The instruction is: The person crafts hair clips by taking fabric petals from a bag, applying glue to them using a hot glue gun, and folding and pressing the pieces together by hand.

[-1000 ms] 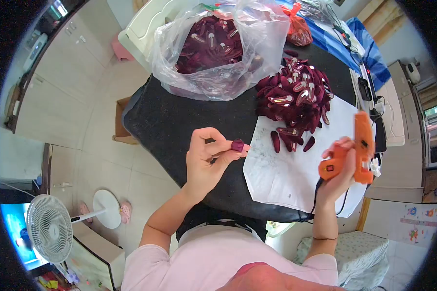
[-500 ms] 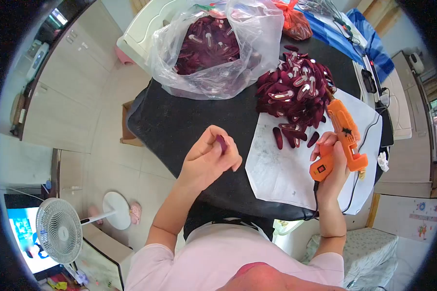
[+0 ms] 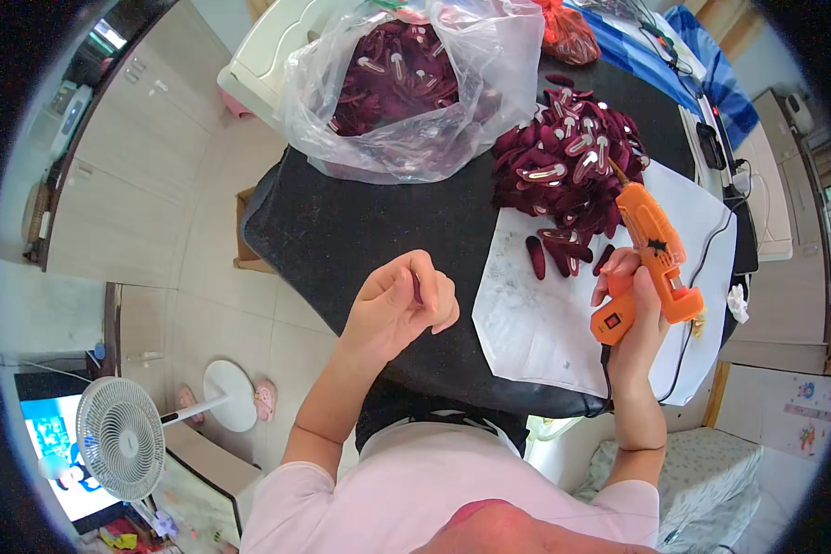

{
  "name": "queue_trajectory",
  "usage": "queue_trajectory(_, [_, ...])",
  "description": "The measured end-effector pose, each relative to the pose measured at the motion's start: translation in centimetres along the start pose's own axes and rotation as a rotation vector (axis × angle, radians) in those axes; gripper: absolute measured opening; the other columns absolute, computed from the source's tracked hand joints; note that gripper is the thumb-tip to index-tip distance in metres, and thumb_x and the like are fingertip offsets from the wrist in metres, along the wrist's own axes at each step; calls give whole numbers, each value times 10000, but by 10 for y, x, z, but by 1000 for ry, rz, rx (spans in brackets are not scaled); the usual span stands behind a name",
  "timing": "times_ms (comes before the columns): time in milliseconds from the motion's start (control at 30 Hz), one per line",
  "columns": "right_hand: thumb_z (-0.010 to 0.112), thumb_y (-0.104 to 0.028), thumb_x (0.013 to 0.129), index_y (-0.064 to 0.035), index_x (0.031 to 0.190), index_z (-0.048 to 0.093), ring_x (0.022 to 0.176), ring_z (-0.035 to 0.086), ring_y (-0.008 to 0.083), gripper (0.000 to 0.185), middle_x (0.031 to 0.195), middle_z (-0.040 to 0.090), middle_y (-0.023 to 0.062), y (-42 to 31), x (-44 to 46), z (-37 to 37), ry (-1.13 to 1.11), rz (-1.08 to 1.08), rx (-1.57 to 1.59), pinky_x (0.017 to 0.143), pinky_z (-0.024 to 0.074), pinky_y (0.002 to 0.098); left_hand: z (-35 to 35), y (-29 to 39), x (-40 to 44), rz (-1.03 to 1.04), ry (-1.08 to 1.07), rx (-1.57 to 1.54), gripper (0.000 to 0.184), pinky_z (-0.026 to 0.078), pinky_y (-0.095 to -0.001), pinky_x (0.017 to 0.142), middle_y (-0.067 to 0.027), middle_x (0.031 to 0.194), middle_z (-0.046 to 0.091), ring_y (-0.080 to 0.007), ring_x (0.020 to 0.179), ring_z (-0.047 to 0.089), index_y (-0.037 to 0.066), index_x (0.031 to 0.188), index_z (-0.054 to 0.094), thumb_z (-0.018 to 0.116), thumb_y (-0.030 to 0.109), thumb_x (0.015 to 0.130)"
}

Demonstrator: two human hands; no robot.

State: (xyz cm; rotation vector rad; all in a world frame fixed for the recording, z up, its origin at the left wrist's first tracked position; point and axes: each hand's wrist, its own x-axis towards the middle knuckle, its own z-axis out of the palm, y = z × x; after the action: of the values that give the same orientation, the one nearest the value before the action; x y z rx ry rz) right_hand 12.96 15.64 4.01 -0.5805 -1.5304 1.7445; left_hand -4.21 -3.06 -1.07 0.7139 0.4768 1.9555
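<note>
My left hand (image 3: pixel 399 305) is closed in front of me over the black table cover, with a dark red velvet hair clip (image 3: pixel 416 289) pinched in its fingers. Only a strip of that clip shows. In my right hand (image 3: pixel 630 305) is an orange hot glue gun (image 3: pixel 653 222), gripped by its handle, its nozzle pointing away from me at the edge of a pile of dark red hair clips (image 3: pixel 563 166). Several clips in the pile show silver metal and pale round pads. A few loose clips (image 3: pixel 535 258) lie on the white paper (image 3: pixel 526 332) near the gun.
A clear plastic bag (image 3: pixel 379 164) full of similar clips stands at the back of the black-covered table (image 3: pixel 342 222). Behind the pile is a red bag (image 3: pixel 568 37). The glue gun's cord (image 3: pixel 608 379) hangs down beside my right wrist. A white fan (image 3: pixel 122 441) stands left.
The clip in my left hand has turned and sits deeper between the fingers. The glue gun has tilted slightly, its nozzle now showing beside the pile. The whole view has shifted a little.
</note>
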Motion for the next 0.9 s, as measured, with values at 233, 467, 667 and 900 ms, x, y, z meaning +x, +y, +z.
queue_trajectory(233, [535, -276, 916, -29, 929, 525, 692, 539, 141, 247, 903, 534, 88, 0, -1, 0, -16, 27, 0, 580, 447, 279, 0, 2, -1, 8, 5, 13, 347, 314, -283, 549, -2, 599, 443, -103, 536, 359, 72, 773, 498, 446, 345, 981])
queue_trajectory(467, [538, -280, 917, -27, 940, 532, 690, 536, 137, 253, 913, 542, 87, 0, -1, 0, -38, 21, -27, 580, 450, 280, -4, 2, -2, 74, 72, 28, 343, 293, -269, 531, 7, 586, 470, -91, 520, 350, 77, 740, 504, 458, 313, 984])
queue_trajectory(667, [542, -285, 912, -25, 939, 537, 691, 540, 137, 262, 917, 546, 85, 2, -2, 1, -22, 49, -30, 583, 452, 280, -11, 0, -2, 81, 22, -108, 457, 268, -260, 506, 27, 526, 381, -85, 499, 308, 5, 1212, 479, 457, 390, 968])
queue_trajectory(900, [542, -268, 913, -28, 953, 533, 696, 539, 133, 244, 923, 548, 88, 3, -2, 0, -33, 58, -19, 585, 454, 281, -7, 7, 0, 36, -49, -595, 836, 272, -258, 501, 22, 480, 301, -99, 477, 282, 6, 1474, 72, 291, 604, 934])
